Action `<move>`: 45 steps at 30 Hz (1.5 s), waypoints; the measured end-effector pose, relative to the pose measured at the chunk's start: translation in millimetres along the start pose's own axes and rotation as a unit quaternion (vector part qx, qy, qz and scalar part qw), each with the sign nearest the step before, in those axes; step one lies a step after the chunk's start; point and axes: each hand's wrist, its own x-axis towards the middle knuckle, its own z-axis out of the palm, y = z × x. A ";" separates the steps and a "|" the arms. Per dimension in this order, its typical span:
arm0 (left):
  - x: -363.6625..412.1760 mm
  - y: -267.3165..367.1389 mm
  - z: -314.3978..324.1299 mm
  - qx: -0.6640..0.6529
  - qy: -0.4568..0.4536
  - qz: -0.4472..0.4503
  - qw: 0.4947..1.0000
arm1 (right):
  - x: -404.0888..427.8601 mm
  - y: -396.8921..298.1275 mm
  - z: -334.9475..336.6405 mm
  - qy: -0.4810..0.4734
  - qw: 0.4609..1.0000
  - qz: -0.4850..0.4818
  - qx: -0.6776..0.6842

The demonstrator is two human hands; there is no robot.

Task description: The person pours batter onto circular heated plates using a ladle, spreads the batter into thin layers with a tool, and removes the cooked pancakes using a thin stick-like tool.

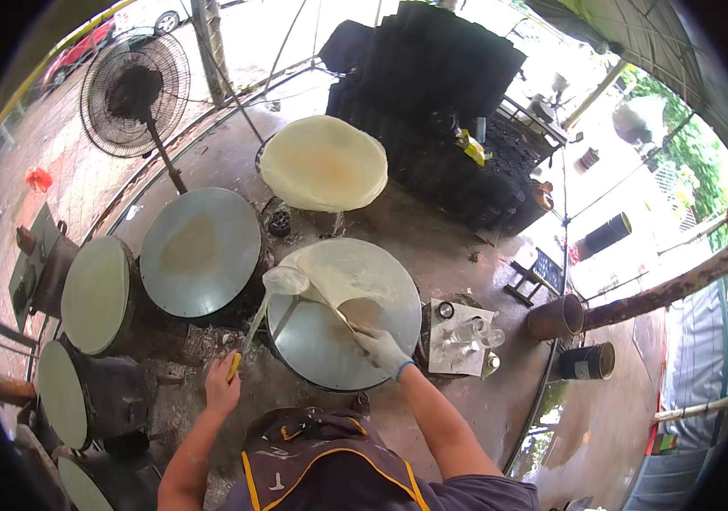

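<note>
My left hand (223, 384) holds the yellow-ended handle of a long metal ladle (286, 280). The ladle's batter-smeared bowl is over the upper left of a round metal griddle (312, 358). A thin, pale sheet of batter or dough (364, 265) covers the griddle's upper part, with one edge lifted into a fold. My right hand (380, 348), in a white glove with a blue cuff, pinches the sheet's lower edge over the griddle's middle. Behind, a second pale round sheet (323, 163) lies on another griddle. An uncovered griddle (201, 252) with a brown central patch stands to the left.
More round griddles on drums (97, 295) line the left side. A pedestal fan (135, 92) stands at the back left, and a black stack (428, 70) behind. To the right, a small board (443, 358) bears glass jars; rusty cans (555, 316) and a wooden pole (670, 284) stand beyond.
</note>
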 end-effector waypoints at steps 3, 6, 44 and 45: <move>-16.8 8.9 5.1 -0.059 0.038 -0.001 0.998 | -2.2 25.9 -42.2 0.063 0.997 0.035 0.042; -24.6 16.9 27.7 -0.131 0.084 -0.040 0.987 | 34.8 27.5 -42.9 0.097 0.991 -0.085 0.042; -193.7 157.8 80.9 0.096 0.002 -0.133 0.986 | 32.4 32.0 -111.3 -0.199 0.974 0.062 -0.088; -197.6 157.3 78.6 0.094 0.012 -0.119 0.988 | 21.2 28.1 -116.2 -0.239 0.964 0.090 -0.078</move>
